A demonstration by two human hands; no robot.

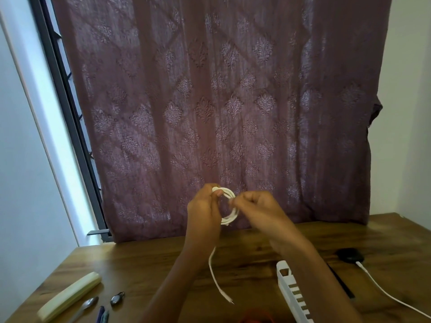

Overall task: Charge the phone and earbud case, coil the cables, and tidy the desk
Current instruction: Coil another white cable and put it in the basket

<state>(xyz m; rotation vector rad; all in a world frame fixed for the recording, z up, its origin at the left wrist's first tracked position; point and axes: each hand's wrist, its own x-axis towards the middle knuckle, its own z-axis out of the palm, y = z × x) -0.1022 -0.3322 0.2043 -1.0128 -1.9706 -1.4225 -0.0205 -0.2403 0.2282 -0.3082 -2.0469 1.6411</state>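
Observation:
A white cable is wound into a small coil and held up above the wooden desk, in front of the curtain. My left hand grips the coil's left side, thumb on top. My right hand pinches the coil's right side. The cable's loose tail hangs down from the coil and ends in a plug near the desk surface. A black earbud case lies at the right of the desk with a second white cable plugged into it, running off the right edge. No phone is in view.
A white slotted organizer lies under my right forearm. A cream long case, a spoon, a small dark keyring-like item and pens lie at front left. A dark curtain hangs behind the desk.

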